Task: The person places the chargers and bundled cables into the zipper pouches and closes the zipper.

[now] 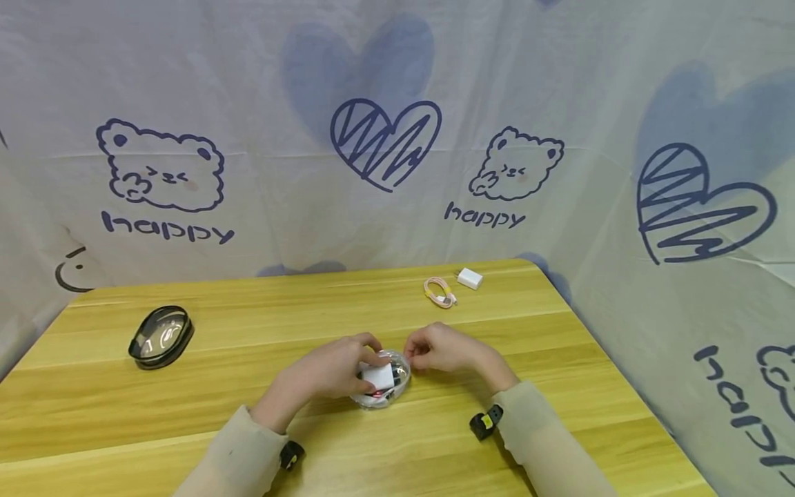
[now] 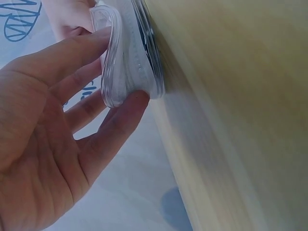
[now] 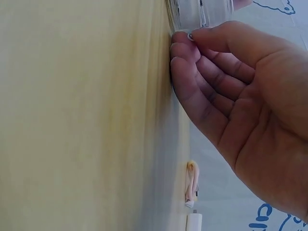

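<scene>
A small clear pouch (image 1: 400, 373) with a whitish zipper edge lies on the table, between both hands in the head view. My left hand (image 1: 338, 366) grips its side, thumb and fingers on opposite edges in the left wrist view. A white block (image 1: 379, 377) and a bit of red show at the pouch; whether the block is fully inside I cannot tell. At the pouch's right end, my right hand (image 1: 444, 347) pinches a small zipper pull (image 3: 191, 36) between thumb and forefinger. The other fingers of that hand are curled.
Toward the back right of the wooden table (image 1: 298, 304) lie a coiled pink cable (image 1: 437, 293) with a yellow tie and a white charger plug (image 1: 469, 278). A black-rimmed clear case (image 1: 161, 337) sits at the left. Printed cloth (image 1: 279, 207) hangs behind the table.
</scene>
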Demonstrator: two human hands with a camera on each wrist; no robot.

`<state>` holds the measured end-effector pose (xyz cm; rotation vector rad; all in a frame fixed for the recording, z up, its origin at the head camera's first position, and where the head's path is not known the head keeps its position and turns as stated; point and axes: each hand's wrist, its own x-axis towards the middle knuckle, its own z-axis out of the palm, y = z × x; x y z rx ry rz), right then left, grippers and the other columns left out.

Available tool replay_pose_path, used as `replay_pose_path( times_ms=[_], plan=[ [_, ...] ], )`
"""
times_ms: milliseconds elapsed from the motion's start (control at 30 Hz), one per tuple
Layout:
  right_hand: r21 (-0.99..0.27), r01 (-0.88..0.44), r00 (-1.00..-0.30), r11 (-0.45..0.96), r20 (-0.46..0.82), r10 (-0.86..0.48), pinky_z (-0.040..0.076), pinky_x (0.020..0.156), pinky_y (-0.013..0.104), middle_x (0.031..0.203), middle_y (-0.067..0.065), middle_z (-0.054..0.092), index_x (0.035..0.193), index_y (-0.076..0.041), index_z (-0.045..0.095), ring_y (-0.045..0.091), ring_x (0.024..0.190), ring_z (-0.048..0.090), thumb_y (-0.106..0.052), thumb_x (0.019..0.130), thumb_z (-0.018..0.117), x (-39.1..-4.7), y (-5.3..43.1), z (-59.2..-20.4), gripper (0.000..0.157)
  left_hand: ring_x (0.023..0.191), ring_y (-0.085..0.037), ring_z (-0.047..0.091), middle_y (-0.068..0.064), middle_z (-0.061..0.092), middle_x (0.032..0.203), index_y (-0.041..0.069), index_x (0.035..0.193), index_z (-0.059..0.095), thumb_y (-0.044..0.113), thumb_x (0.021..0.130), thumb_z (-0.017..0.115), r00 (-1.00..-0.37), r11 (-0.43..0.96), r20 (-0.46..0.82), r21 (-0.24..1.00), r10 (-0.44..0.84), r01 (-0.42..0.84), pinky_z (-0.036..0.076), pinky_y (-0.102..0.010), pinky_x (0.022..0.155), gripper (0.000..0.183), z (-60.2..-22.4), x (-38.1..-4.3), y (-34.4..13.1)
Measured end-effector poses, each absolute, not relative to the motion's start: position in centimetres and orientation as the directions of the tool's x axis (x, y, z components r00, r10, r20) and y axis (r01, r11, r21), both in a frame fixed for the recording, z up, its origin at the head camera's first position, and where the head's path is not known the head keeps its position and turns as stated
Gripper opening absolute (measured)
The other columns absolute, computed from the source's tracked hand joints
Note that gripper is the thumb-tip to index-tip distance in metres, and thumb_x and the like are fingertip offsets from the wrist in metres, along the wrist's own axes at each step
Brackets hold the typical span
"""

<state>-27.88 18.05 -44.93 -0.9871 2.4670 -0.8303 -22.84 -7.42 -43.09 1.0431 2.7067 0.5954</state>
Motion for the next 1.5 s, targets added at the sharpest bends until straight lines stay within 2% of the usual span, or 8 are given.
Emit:
replay_pose_path(
  times_ms=[300,533,733,833,967,1033,1167,1500],
  plan=[
    [-0.650,-0.485,-0.657,0.585,-0.171,-0.734,0.052,0.063,0.020,0.079,-0.008,0.069,0.090,-0.011,0.074,0.003,0.069,0.060,0.000,0.090,0.068,-27.8,18.8,-44.1,0.012,0.112,-0.026,0.066,-0.011,0.063,0.134,0.004,0.128,0.074,0.013,0.085,0.087,-0.754,0.685,-0.018,0.432,0.657,0.587,0.057,-0.040,0.094,0.045,-43.0,-22.6,-7.1],
    [-0.642,-0.472,-0.691,0.604,-0.156,-0.705,0.052,0.066,0.023,0.082,-0.007,0.068,0.094,-0.012,0.074,0.006,0.072,0.060,-0.006,0.097,0.067,-27.6,19.0,-44.3,0.010,0.112,-0.026,0.065,-0.012,0.064,0.130,0.003,0.129,0.073,0.014,0.085,0.087,-0.739,0.660,-0.013,0.461,0.673,0.593,0.056,-0.041,0.096,0.047,-43.2,-22.9,-7.3],
    [-0.601,-0.521,-0.718,0.606,-0.075,-0.692,0.051,0.074,0.025,0.089,-0.008,0.068,0.097,-0.014,0.075,0.008,0.080,0.058,-0.013,0.101,0.067,-27.5,18.3,-44.5,0.009,0.101,-0.020,0.064,-0.008,0.065,0.119,0.006,0.125,0.075,0.026,0.086,0.087,-0.741,0.638,0.000,0.507,0.672,0.579,0.057,-0.039,0.089,0.045,-43.2,-23.2,-7.9],
    [-0.581,-0.536,-0.725,0.612,-0.054,-0.687,0.050,0.075,0.026,0.090,-0.007,0.069,0.098,-0.014,0.074,0.007,0.081,0.057,-0.013,0.103,0.065,-27.7,17.9,-44.7,0.011,0.100,-0.020,0.063,-0.008,0.061,0.127,0.010,0.128,0.073,0.028,0.088,0.085,-0.733,0.635,-0.003,0.503,0.680,0.587,0.056,-0.038,0.086,0.046,-42.9,-23.0,-8.1],
    [-0.559,-0.556,-0.724,0.616,-0.039,-0.689,0.050,0.075,0.025,0.092,-0.006,0.069,0.101,-0.011,0.074,0.006,0.082,0.057,-0.011,0.104,0.063,-27.8,17.6,-45.0,0.012,0.119,-0.028,0.063,-0.013,0.051,0.151,0.015,0.140,0.067,0.024,0.090,0.084,-0.681,0.610,-0.008,0.451,0.733,0.651,0.056,-0.042,0.095,0.053,-42.6,-22.8,-7.8],
    [-0.562,-0.557,-0.721,0.611,-0.037,-0.692,0.050,0.073,0.024,0.090,-0.004,0.069,0.102,-0.010,0.074,0.005,0.080,0.057,-0.010,0.105,0.061,-27.8,17.6,-45.1,0.013,0.128,-0.031,0.060,-0.013,0.048,0.156,0.016,0.143,0.065,0.022,0.091,0.082,-0.646,0.587,0.000,0.419,0.763,0.693,0.054,-0.044,0.100,0.055,-42.7,-22.7,-7.6],
    [-0.580,-0.532,-0.729,0.617,-0.057,-0.682,0.048,0.066,0.023,0.085,-0.003,0.068,0.100,-0.011,0.073,0.005,0.073,0.056,-0.009,0.106,0.060,-27.7,17.6,-45.1,0.015,0.129,-0.031,0.060,-0.014,0.051,0.154,0.014,0.144,0.064,0.021,0.093,0.080,-0.627,0.575,0.008,0.391,0.779,0.719,0.054,-0.044,0.100,0.054,-43.0,-22.6,-7.3],
    [-0.585,-0.524,-0.711,0.619,-0.100,-0.696,0.047,0.065,0.022,0.080,-0.003,0.067,0.092,-0.011,0.072,0.005,0.071,0.056,-0.010,0.104,0.063,-27.7,18.2,-44.8,0.015,0.120,-0.027,0.064,-0.012,0.053,0.152,0.011,0.138,0.069,0.018,0.092,0.081,-0.681,0.633,-0.009,0.375,0.733,0.677,0.057,-0.036,0.092,0.048,-43.0,-22.2,-6.6]
  ],
)
